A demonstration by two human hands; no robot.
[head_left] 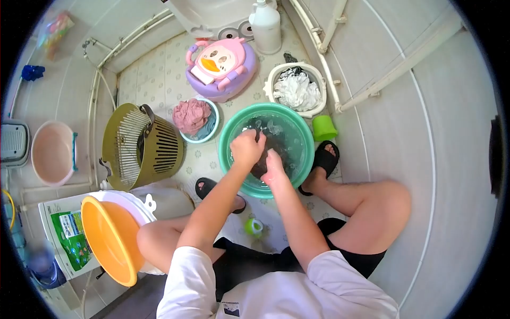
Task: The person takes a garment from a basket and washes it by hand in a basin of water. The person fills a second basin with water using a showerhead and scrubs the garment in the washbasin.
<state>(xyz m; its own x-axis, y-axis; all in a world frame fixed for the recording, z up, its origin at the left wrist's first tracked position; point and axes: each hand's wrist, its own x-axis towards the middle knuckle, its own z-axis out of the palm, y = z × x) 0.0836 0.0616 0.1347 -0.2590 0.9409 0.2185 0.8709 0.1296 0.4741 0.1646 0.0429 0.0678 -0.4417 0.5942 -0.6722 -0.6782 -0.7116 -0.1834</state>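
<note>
A green basin (307, 146) of water stands on the floor between my feet, with a dark cloth (277, 139) lying in it under the surface. My left hand (247, 151) is closed over the basin's left half, its fingers curled on the cloth. Close to its right, my right hand (273, 167) dips into the water with its fingers closed on the same cloth. The water and the hand itself partly hide those fingertips. Small bubbles float near the basin's far side.
Beyond the basin stand a small tub with pink cloth (191, 116), a white tub with white clothes (298, 91), and a pink and purple potty (226, 69). An olive laundry basket (164, 151) is at left, a green cup (324, 128) at right. An orange basin (109, 242) leans by my left knee.
</note>
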